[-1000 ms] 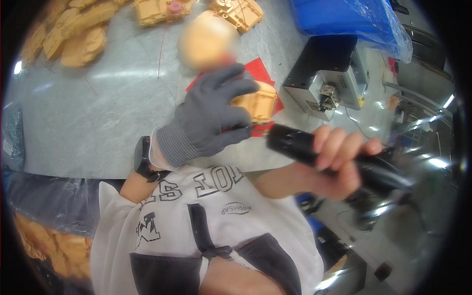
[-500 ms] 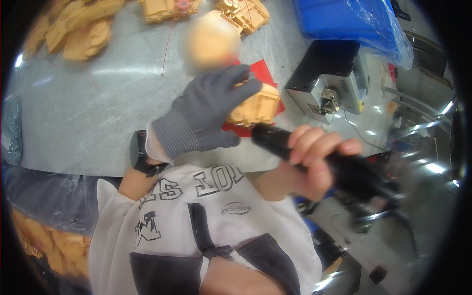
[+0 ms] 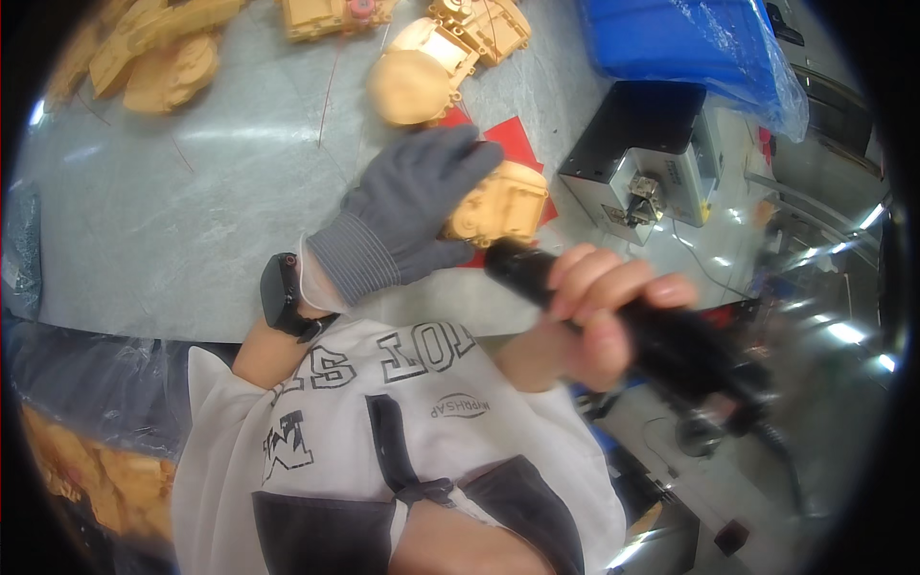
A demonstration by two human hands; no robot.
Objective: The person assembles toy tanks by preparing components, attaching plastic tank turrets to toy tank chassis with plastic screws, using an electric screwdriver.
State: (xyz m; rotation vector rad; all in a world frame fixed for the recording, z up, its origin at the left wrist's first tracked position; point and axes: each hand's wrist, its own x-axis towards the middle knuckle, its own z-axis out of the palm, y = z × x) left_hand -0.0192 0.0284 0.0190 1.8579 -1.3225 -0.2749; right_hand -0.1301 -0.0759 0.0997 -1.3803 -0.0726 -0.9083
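My left hand [image 3: 407,192], in a grey knit glove, lies against the left side of a tan plastic housing [image 3: 513,201], its fingers curled over the top and the thumb near the lower edge. The housing sits on a red fixture [image 3: 515,141] on the bench. Wrapped in the bare fingers of my right hand [image 3: 596,302] is a black corded power screwdriver [image 3: 661,335], slanting from lower right to upper left. Its front end is by the housing's near edge; whether its tip touches cannot be made out.
A round tan piece [image 3: 412,88] and other tan housings [image 3: 489,29] lie beyond my left hand. More tan parts [image 3: 172,72] are at far left. A black-and-grey box-shaped device [image 3: 642,144] stands right of the fixture, below a blue plastic-lined bin [image 3: 680,38].
My right hand and the screwdriver have shifted slightly left. My left hand has moved a little upward and still rests on the housing. The round tan piece looks sharper.
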